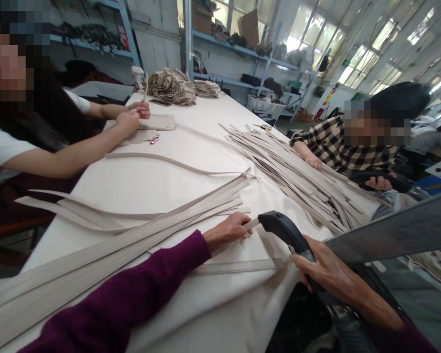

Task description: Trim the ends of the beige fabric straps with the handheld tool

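Beige, narrow and flat, a strip of leather-like material (252, 224) sits above the near part of the table, one end in the person's left hand (231, 230) and the other at the mouth of a black, curved, hose-like tool (284, 229); whether it enters the mouth cannot be told. The left hand's fingers are closed in a pinch on the strip, with hardly any gap between them. The right hand (321, 267) is wrapped around the tool's black handle, thumb along the near side, the other fingers partly hidden.

Below the left hand lies a short, pale, flat strip (242, 266). A bundle of long, overlapping beige strips (132, 247) runs under the purple knitted sleeve (147, 289) toward the lower left corner. Beyond it, a single wavy beige strip (165, 161) crosses the white-covered table (206, 127).

On the right side of the table, a large heap of long grey-beige strips (290, 171) lies near a person in a black-and-tan checked shirt (323, 137), who has one hand on or just beside it. On the left, a person in a white top (7, 147) holds both hands close together over flat beige pieces (161, 122). Crumpled beige bundles (172, 86) are piled at the far end, before blue metal shelves (228, 44).
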`<action>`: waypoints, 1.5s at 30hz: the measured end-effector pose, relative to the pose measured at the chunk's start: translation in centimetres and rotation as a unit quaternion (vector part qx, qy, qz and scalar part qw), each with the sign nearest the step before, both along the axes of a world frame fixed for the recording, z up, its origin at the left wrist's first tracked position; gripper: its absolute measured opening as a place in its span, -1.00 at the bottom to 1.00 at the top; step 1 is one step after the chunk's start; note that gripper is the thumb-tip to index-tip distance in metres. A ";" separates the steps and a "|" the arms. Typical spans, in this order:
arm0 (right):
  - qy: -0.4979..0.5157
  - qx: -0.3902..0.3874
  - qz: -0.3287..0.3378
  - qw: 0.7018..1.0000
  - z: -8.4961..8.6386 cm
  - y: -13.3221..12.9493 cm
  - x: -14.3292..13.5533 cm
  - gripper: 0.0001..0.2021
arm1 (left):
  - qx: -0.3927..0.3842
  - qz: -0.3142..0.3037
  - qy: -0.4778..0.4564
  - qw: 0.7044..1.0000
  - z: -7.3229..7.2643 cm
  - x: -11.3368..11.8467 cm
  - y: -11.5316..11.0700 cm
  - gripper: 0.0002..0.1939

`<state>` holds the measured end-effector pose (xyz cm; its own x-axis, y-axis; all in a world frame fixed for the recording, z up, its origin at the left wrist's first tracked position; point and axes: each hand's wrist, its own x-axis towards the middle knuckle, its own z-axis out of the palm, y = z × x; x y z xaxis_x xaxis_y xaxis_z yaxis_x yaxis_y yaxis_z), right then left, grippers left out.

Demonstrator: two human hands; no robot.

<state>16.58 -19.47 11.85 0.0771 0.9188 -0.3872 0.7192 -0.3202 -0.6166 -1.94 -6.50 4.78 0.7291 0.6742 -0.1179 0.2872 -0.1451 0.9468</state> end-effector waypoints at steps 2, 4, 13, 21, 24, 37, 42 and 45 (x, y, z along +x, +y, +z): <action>0.010 0.002 0.001 1.000 0.2 -0.3 0.1 -0.92 | -0.111 0.021 -0.063 0.992 -0.8 0.7 -0.4 -0.74; 0.019 0.001 0.004 1.000 0.6 -0.8 0.0 -0.90 | -0.173 0.052 -0.113 0.977 -1.7 1.2 -0.7 -0.64; -0.042 -0.038 -0.030 0.998 1.6 -4.2 -0.3 -0.83 | -0.172 0.133 -0.139 0.966 -2.8 1.3 -0.7 -0.74; -0.031 -0.036 -0.023 0.999 0.5 -2.7 -1.9 -0.81 | -0.166 0.132 -0.141 0.967 -2.2 1.3 -1.0 -0.75; -0.001 -0.027 -0.020 0.999 0.3 -2.0 -2.3 -0.83 | -0.160 0.144 -0.151 0.965 -2.3 1.4 -1.0 -0.72; 0.008 0.049 -0.057 0.997 0.4 -0.4 -2.1 -0.85 | -0.202 0.151 -0.183 0.950 -2.7 1.2 -1.0 -0.61; -0.004 0.042 -0.072 0.997 1.2 -1.0 -1.6 -0.82 | -0.217 0.177 -0.196 0.940 -3.2 1.4 -0.6 -0.62; -0.002 0.028 -0.053 0.998 1.4 -2.1 -1.8 -0.81 | -0.211 0.175 -0.194 0.942 -3.4 1.4 -0.5 -0.63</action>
